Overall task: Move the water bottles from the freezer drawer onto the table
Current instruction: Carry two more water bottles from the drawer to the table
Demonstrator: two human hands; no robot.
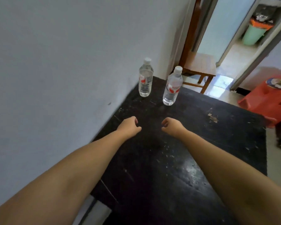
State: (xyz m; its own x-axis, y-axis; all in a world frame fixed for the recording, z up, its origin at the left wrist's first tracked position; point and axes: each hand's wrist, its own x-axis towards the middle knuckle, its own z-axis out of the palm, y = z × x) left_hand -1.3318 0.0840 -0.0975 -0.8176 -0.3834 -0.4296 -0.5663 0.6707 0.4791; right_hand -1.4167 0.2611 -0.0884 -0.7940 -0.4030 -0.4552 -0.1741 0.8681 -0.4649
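Note:
Two clear water bottles with white caps and red-and-white labels stand upright at the far end of the black table [201,143]. One bottle [145,77] is close to the wall; the other bottle [172,86] stands a little to its right and nearer to me. My left hand [129,126] and my right hand [172,126] hover over the table short of the bottles. Both have loosely curled fingers and hold nothing. The freezer drawer is out of view.
A grey wall [63,62] runs along the table's left side. Beyond the table are a wooden chair [199,69] and an open doorway with a green bin [254,34]. A red plastic stool [269,98] stands to the right.

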